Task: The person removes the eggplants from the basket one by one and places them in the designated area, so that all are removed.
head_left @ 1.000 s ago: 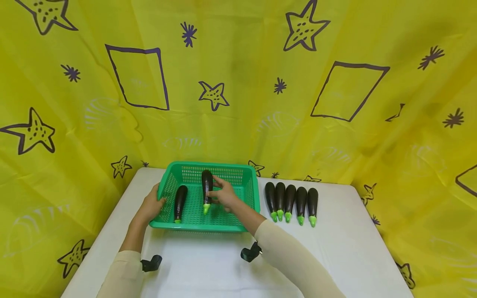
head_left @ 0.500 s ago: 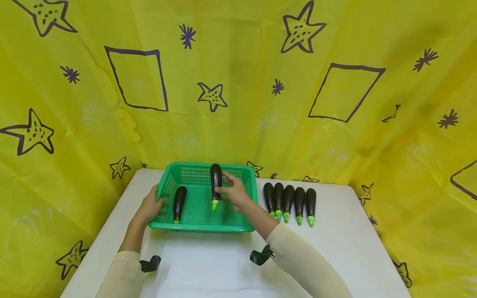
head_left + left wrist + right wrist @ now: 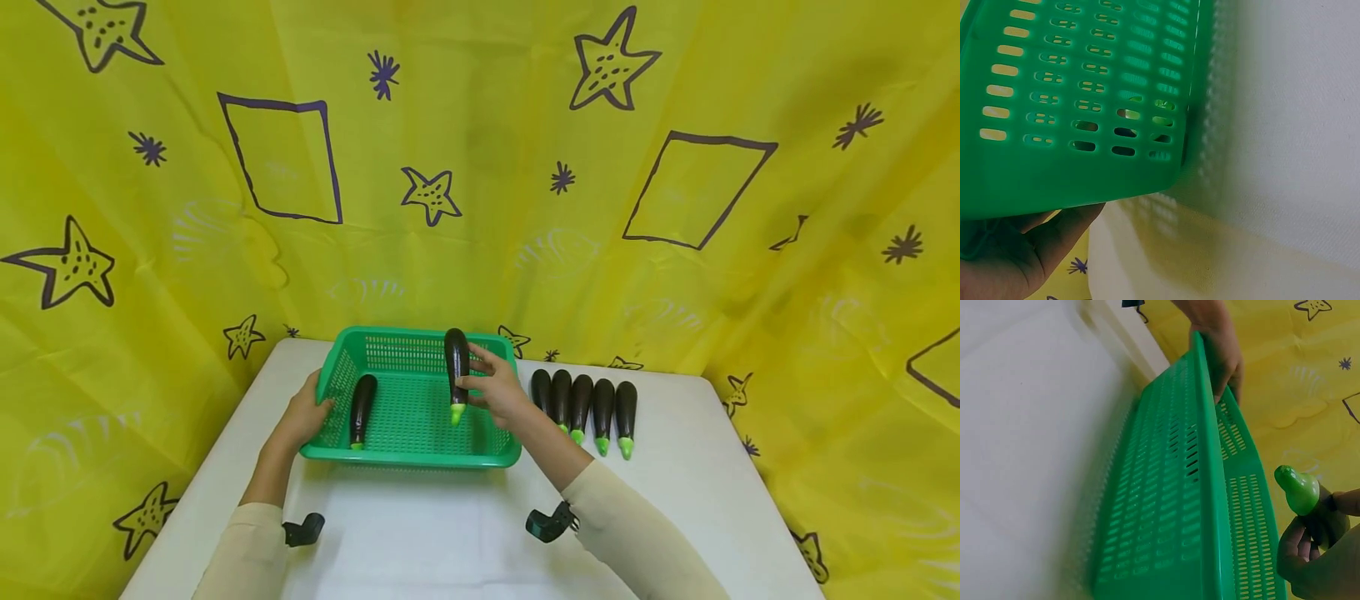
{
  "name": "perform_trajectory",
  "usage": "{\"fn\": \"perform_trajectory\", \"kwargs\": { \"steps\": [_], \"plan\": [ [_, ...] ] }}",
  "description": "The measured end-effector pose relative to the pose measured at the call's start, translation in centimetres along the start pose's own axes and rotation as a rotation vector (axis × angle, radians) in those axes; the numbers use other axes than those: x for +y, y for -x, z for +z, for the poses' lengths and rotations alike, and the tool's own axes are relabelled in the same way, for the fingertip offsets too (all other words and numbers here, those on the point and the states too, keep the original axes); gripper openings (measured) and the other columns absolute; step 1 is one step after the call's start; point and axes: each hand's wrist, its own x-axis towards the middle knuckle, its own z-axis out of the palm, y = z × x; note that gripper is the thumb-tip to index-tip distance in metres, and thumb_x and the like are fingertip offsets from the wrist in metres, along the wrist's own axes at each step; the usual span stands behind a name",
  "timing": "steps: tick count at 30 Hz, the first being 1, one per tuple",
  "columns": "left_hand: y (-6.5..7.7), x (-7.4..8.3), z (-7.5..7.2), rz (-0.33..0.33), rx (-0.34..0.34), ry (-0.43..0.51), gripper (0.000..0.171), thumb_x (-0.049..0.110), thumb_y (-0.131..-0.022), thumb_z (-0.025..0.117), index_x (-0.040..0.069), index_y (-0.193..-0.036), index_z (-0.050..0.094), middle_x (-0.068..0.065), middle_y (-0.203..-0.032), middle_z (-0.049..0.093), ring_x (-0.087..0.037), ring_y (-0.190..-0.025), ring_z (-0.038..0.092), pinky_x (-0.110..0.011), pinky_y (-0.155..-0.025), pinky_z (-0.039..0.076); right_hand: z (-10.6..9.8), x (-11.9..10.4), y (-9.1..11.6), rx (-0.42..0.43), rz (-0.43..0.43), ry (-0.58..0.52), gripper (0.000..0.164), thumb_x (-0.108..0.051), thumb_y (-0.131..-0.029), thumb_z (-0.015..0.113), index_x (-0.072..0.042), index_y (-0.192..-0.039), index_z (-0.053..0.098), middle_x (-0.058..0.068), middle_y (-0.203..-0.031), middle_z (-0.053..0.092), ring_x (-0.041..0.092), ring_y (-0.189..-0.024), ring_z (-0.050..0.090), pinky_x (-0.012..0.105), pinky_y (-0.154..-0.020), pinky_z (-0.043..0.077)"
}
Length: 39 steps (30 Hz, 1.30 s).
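Observation:
My right hand (image 3: 497, 390) grips a dark purple eggplant (image 3: 456, 362) and holds it over the right half of a green plastic basket (image 3: 420, 459). Its bright green stem end (image 3: 1300, 490) points down toward me. My left hand (image 3: 306, 410) holds the basket's left side at the rim, thumb inside; the left wrist view shows its fingers (image 3: 1069, 231) under the rim. A second eggplant (image 3: 363, 410) lies inside the basket along the left side.
Several more eggplants (image 3: 603, 412) lie in a row on the white table (image 3: 697, 500), right of the basket; my right forearm partly covers the nearest ones. A yellow curtain (image 3: 480, 267) with drawn stars hangs close behind the table and along its sides.
My right hand has moved to the right with the eggplant, from the basket's middle toward its right side, and slightly up. The left hand and the basket have stayed in place.

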Motion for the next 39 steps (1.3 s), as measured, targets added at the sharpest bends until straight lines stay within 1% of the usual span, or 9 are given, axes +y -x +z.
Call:
{"fn": "perform_trajectory", "kwargs": {
  "steps": [6, 10, 13, 17, 20, 26, 30, 35, 39],
  "plan": [
    [0.0, 0.1, -0.1, 0.004, -0.001, -0.003, 0.067, -0.001, -0.107, 0.042, -0.009, -0.163, 0.005, -0.042, -0.161, 0.020, -0.060, -0.146, 0.025, -0.072, -0.115, 0.023, -1.2, -0.2, 0.9, 0.027, 0.009, -0.030, 0.075, 0.008, -0.096, 0.067, -0.010, -0.163, 0.038, 0.028, -0.158, 0.037, 0.036, -0.121, 0.060, 0.035, -0.085, 0.058],
    [0.0, 0.2, 0.0, 0.009, -0.001, 0.001, 0.067, -0.001, -0.107, 0.041, -0.010, -0.163, 0.006, -0.042, -0.161, 0.021, -0.060, -0.146, 0.026, -0.072, -0.115, 0.023, -2.2, -0.4, 1.4, 0.041, -0.002, -0.031, 0.074, 0.006, -0.097, 0.067, -0.012, -0.163, 0.038, 0.026, -0.157, 0.038, 0.038, -0.125, 0.058, 0.040, -0.090, 0.057],
    [-0.1, 0.2, 0.0, 0.009, -0.003, 0.001, 0.067, -0.001, -0.107, 0.041, -0.009, -0.163, 0.006, -0.042, -0.161, 0.021, -0.059, -0.146, 0.026, -0.072, -0.115, 0.024, -3.2, -0.6, 2.0, 0.054, -0.014, -0.016, 0.074, 0.005, -0.098, 0.067, -0.011, -0.164, 0.038, 0.027, -0.158, 0.037, 0.037, -0.123, 0.060, 0.041, -0.092, 0.056],
    [-0.2, 0.2, 0.0, 0.009, -0.005, -0.002, 0.067, -0.001, -0.107, 0.041, -0.009, -0.163, 0.005, -0.042, -0.161, 0.020, -0.060, -0.146, 0.025, -0.072, -0.115, 0.023, -4.6, -0.7, 2.8, 0.078, -0.020, -0.003, 0.074, 0.005, -0.097, 0.066, -0.011, -0.164, 0.037, 0.027, -0.156, 0.037, 0.028, -0.111, 0.063, 0.036, -0.087, 0.055],
    [-0.2, 0.2, 0.0, 0.009, -0.001, -0.008, 0.067, -0.001, -0.107, 0.042, -0.010, -0.163, 0.006, -0.042, -0.161, 0.020, -0.060, -0.146, 0.025, -0.072, -0.116, 0.023, -5.7, -0.6, 3.4, 0.094, -0.011, -0.006, 0.075, 0.005, -0.097, 0.066, -0.012, -0.164, 0.037, 0.026, -0.154, 0.040, 0.024, -0.105, 0.063, 0.036, -0.086, 0.055],
    [0.1, 0.2, -0.1, 0.000, 0.005, -0.018, 0.067, -0.002, -0.106, 0.042, -0.011, -0.162, 0.007, -0.043, -0.160, 0.022, -0.061, -0.145, 0.027, -0.072, -0.115, 0.025, -7.4, -0.2, 4.6, 0.083, -0.009, -0.012, 0.075, 0.005, -0.099, 0.062, -0.008, -0.166, 0.031, 0.028, -0.152, 0.041, 0.025, -0.111, 0.063, 0.040, -0.092, 0.056],
    [0.2, 0.3, -0.1, -0.001, 0.000, -0.020, 0.067, -0.001, -0.107, 0.042, -0.011, -0.162, 0.006, -0.043, -0.160, 0.022, -0.060, -0.145, 0.027, -0.072, -0.115, 0.025, -8.5, 0.1, 5.4, 0.082, -0.013, 0.007, 0.074, 0.004, -0.100, 0.060, -0.008, -0.166, 0.029, 0.029, -0.155, 0.040, 0.025, -0.113, 0.061, 0.036, -0.090, 0.055],
    [0.3, 0.4, -0.1, -0.001, -0.001, -0.022, 0.067, -0.001, -0.107, 0.042, -0.011, -0.162, 0.007, -0.043, -0.160, 0.022, -0.061, -0.145, 0.027, -0.072, -0.115, 0.025, -10.3, 0.7, 6.2, 0.136, 0.008, 0.021, 0.074, 0.003, -0.101, 0.060, -0.008, -0.167, 0.029, 0.030, -0.156, 0.036, 0.023, -0.112, 0.059, 0.032, -0.085, 0.054],
    [0.2, 0.6, -0.1, 0.004, -0.001, -0.025, 0.067, -0.001, -0.107, 0.043, -0.011, -0.162, 0.007, -0.043, -0.160, 0.022, -0.060, -0.145, 0.027, -0.071, -0.115, 0.025, -12.3, 1.4, 6.7, 0.184, 0.021, 0.021, 0.072, 0.003, -0.102, 0.057, -0.006, -0.167, 0.027, 0.028, -0.155, 0.036, 0.026, -0.116, 0.056, 0.039, -0.092, 0.051]
  ]
}}
